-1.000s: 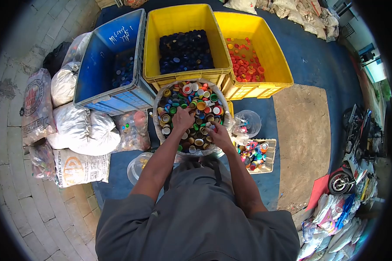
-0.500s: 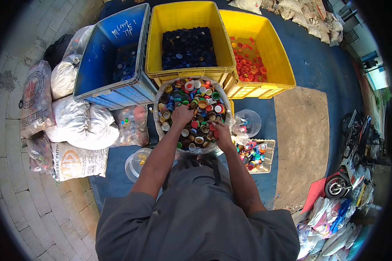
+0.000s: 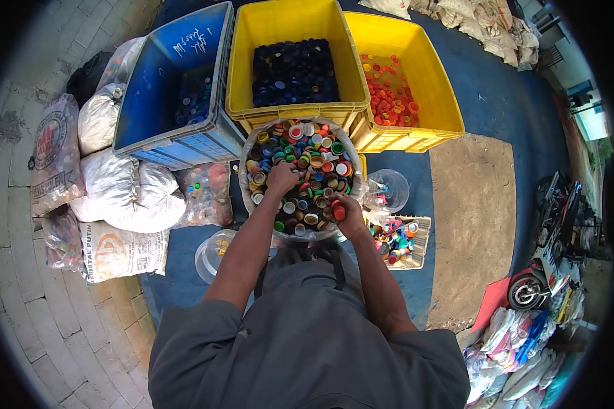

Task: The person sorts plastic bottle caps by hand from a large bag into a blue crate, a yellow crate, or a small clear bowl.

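Observation:
A round container with a pale lined rim (image 3: 245, 158) is full of mixed bottle caps (image 3: 314, 162), in red, white, green, blue, brown and yellow. My right hand (image 3: 350, 217) is over its near right part, fingers closed round red bottle caps (image 3: 339, 210); how many is hard to see. On the left side of the pile, my left hand (image 3: 282, 178) reaches in among the caps with its fingers curled. Whatever it pinches, if anything, is hidden.
Behind the container stand a blue crate (image 3: 170, 146), a yellow crate (image 3: 297, 112) with dark blue caps, and another yellow crate (image 3: 409, 140) with red caps. Clear tubs (image 3: 211, 255) and a cream basket (image 3: 421, 245) flank me. Sacks (image 3: 126, 194) are piled left.
A red cap that lay on the pile between my hands is gone from there. The red caps in my right hand show more plainly now. My left hand has shifted slightly left.

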Available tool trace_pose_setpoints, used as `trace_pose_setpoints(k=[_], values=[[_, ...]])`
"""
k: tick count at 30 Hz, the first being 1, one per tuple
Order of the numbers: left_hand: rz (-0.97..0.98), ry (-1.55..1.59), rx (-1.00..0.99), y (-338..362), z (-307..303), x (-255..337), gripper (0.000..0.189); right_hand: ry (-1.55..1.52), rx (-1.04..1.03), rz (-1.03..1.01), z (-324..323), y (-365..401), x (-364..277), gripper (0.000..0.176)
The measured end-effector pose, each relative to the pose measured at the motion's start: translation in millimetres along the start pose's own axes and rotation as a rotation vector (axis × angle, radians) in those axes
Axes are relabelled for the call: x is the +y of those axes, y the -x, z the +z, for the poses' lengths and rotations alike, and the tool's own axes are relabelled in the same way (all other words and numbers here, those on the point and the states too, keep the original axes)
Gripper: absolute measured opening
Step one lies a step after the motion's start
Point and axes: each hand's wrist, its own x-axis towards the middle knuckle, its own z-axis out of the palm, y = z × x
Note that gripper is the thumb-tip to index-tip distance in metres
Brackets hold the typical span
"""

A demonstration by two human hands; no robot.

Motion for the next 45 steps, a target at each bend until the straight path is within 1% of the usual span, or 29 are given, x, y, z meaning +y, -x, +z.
trace_pose_setpoints(k=[1, 4, 7, 10, 12, 13, 15, 16, 19, 22, 23, 26, 27, 30, 31, 34, 37, 38, 40, 41, 43, 44, 45], values=[[0.033, 0.014, 0.02, -0.3, 2.7, -2.9, 0.048, 0.01, 0.006, -0.006, -0.4, -0.1, 0.6, 0.021], [0.107, 0.037, -0.018, 8.9, -3.6, -3.7, 0.054, 0.033, 0.005, -0.008, 3.0, -0.1, 3.7, 0.019], [0.116, 0.019, -0.072, 21.8, -10.0, 4.7, 0.058, 0.062, -0.016, -0.004, 8.5, -0.4, 3.9, 0.017], [0.115, -0.074, 0.008, 27.1, -1.0, 3.6, 0.058, 0.104, -0.003, -0.019, 17.0, -0.2, 4.0, 0.016], [0.066, -0.065, 0.058, 30.7, 7.1, 2.6, 0.055, 0.122, 0.03, -0.04, 22.2, 1.5, 3.7, 0.016], [0.042, -0.061, 0.082, 31.2, 9.8, 2.0, 0.054, 0.197, 0.042, -0.043, 18.5, -2.4, 5.2, 0.016], [0.057, 0.167, 0.058, 30.4, 10.9, -3.3, 0.05, 0.347, 0.062, -0.047, 13.2, -13.0, 8.0, 0.018], [0.063, 0.279, 0.048, 30.5, 10.5, -7.4, 0.048, 0.54, 0.105, -0.135, 14.4, -15.7, 10.1, 0.019], [0.037, 0.633, 0.034, 35.8, 6.4, -14.0, 0.033, 1.149, 0.208, -0.402, 23.1, -22.7, 10.2, 0.026], [0.05, 0.988, -0.012, 49.7, -12.0, -14.2, 0.026, 1.367, 0.217, -0.52, 44.8, -24.9, 5.0, 0.03], [0.015, 1.105, 0.006, 58.4, -19.1, -8.9, 0.024, 1.452, 0.234, -0.453, 56.1, -22.6, -0.1, 0.031], [-0.06, 1.166, 0.075, 71.5, -39.6, -12.2, 0.021, 1.586, 0.251, -0.525, 65.0, -38.4, 3.8, 0.035], [-0.067, 1.218, 0.064, 72.6, -42.2, -15.9, 0.019, 1.621, 0.271, -0.465, 74.7, -36.1, 1.7, 0.034], [-0.087, 1.48, -0.08, 81.2, -50.1, -28.0, 0.017, 1.781, 0.213, -0.391, 83.8, -44.2, -1.7, 0.03], [-0.109, 1.515, -0.091, 85.3, -52.8, -28.3, 0.015, 1.783, 0.209, -0.443, 80.2, -50.9, 2.5, 0.028], [-0.058, 1.683, -0.196, 85.3, -49.3, -43.8, 0.016, 1.775, 0.25, -0.442, 78.6, -59.4, 6.1, 0.026], [-0.052, 1.73, -0.124, 96.7, -47.9, -45.6, 0.019, 1.732, 0.269, -0.461, 73.6, -64.1, 8.9, 0.027], [-0.036, 1.758, -0.149, 100.6, -48.8, -46.6, 0.015, 1.707, 0.269, -0.465, 70.8, -66.1, 9.0, 0.028], [-0.006, 1.81, -0.206, 107.6, -49.8, -50.2, 0.009, 1.601, 0.244, -0.48, 63.5, -66.6, 6.0, 0.031], [-0.015, 1.85, -0.215, 109.3, -47.9, -52.8, 0.01, 1.547, 0.233, -0.485, 59.2, -67.0, 4.2, 0.032], [-0.035, 1.927, -0.234, 109.9, -41.2, -61.3, 0.014, 1.43, 0.229, -0.446, 61.5, -62.3, -3.5, 0.028], [0.015, 1.966, -0.256, 110.5, -38.5, -66.1, 0.017, 1.371, 0.225, -0.427, 62.8, -60.2, -7.0, 0.027], [0.066, 2.006, -0.278, 110.8, -35.9, -71.1, 0.021, 1.1, 0.167, -0.339, 60.3, -58.6, -9.3, 0.022]])
